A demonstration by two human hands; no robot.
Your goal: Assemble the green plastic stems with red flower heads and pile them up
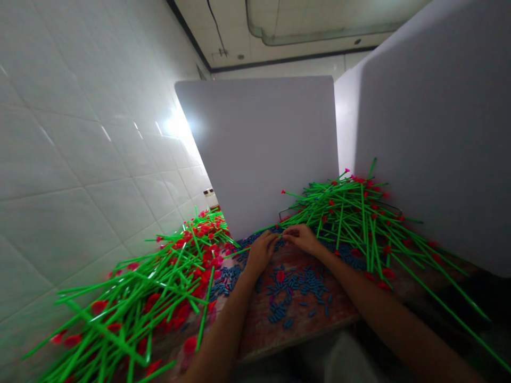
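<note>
My left hand (pixel 262 252) is closed in a pinch above the middle of the table. A thin green stick (pixel 238 252) runs into it from the left. Close beside it, my right hand (pixel 302 238) also has its fingertips pressed together. A small pale piece shows between the two sets of fingertips; what the right fingers hold is too small to make out. Under and in front of the hands lie many small blue cylindrical pieces (pixel 307 282), loose on the worn reddish table (pixel 295 332). One red cup-shaped piece (pixel 280 276) lies among them.
A large heap of green sticks with red ends (pixel 159 287) spreads along the left by the tiled wall (pixel 80 159). Another stick pile (pixel 347 207) rises at the back right, some sticks jutting toward me. Upright pale panels (pixel 267 149) stand behind and at right.
</note>
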